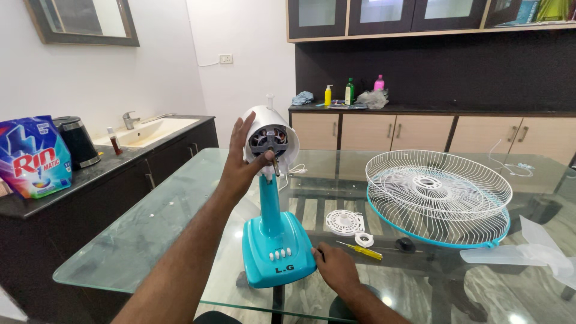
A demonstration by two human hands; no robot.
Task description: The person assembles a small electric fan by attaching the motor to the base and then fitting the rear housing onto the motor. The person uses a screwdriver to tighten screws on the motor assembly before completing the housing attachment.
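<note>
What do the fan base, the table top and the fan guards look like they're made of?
Fan base: glossy turquoise plastic, by its moulded shape and sheen. Table top: clear glass, since the floor and frame show through. Fan guards: thin white wire, probably coated metal.

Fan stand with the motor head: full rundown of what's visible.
The fan stand stands upright on the glass table: glossy turquoise plastic base with a row of white buttons, a turquoise column and a white motor head, its front open with no blade or grille fitted. The left hand grips the head; the right hand rests at the base.
</note>
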